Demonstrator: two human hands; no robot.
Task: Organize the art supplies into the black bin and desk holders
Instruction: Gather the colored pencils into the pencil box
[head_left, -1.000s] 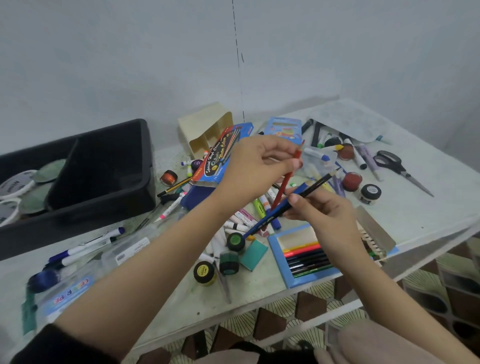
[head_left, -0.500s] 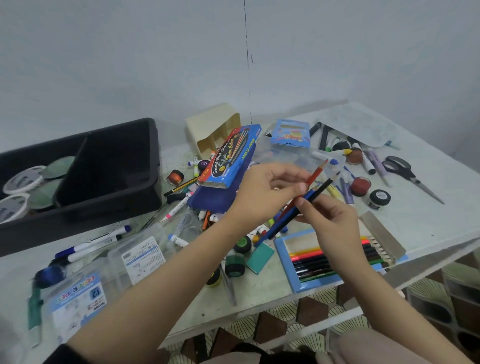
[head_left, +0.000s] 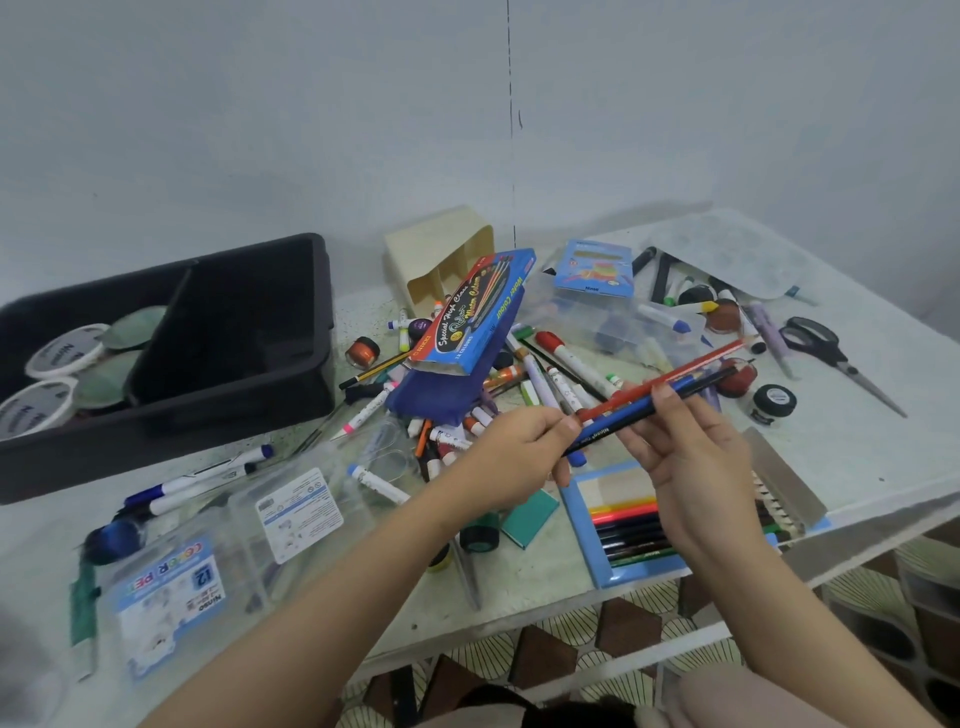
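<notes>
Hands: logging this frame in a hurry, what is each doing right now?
Left hand: pinching the lower end of the pencil bundle.
Right hand: gripping the same pencil bundle.

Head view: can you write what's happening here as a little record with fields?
Setting: cluttered table of art supplies
Held: three pencils, red, blue and black
Left hand: pinches their lower ends
Right hand: fingers curled round their middle
Below hands: open blue pencil box, partly filled
Black bin: far left, round tubs in its left compartment
Desk holder: cream, tipped on its side
Scissors: far right
</notes>
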